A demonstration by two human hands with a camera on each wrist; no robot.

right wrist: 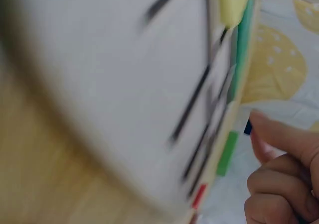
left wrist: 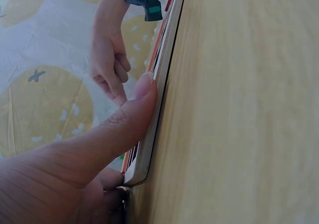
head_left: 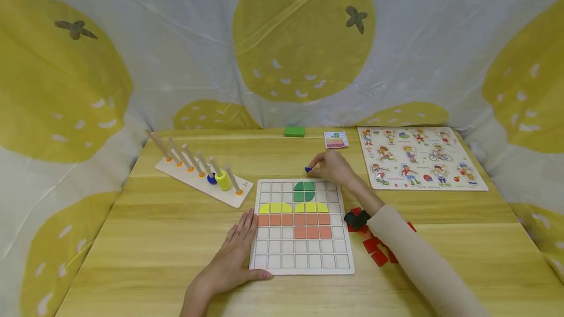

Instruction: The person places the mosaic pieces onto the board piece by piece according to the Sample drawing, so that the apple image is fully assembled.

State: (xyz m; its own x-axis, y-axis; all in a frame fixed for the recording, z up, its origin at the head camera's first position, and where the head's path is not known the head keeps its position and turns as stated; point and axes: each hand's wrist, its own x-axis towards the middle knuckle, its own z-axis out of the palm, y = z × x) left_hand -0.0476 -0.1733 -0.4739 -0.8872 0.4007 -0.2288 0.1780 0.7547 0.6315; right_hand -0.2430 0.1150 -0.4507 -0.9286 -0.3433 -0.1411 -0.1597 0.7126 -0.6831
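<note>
A white grid board [head_left: 273, 247] lies on the wooden table, with green, yellow and salmon tiles set in some of its squares. My left hand [head_left: 233, 256] rests along the board's left side, its thumb [left wrist: 142, 87] on the near edge and its fingers spread straight. Beyond the board's far edge, my right hand [head_left: 333, 166] pinches a small dark blue tile [head_left: 308, 169] between thumb and index finger. In the right wrist view the same blue tile [right wrist: 247, 127] shows only in part at the fingertips.
Several loose red tiles [head_left: 379, 258] lie under and beside my right forearm. A pegged wooden stand [head_left: 238, 199] with blue and yellow beads is at the left. Farther back are a green block [head_left: 294, 132], a small pattern card [head_left: 336, 140] and a picture puzzle board [head_left: 396, 158].
</note>
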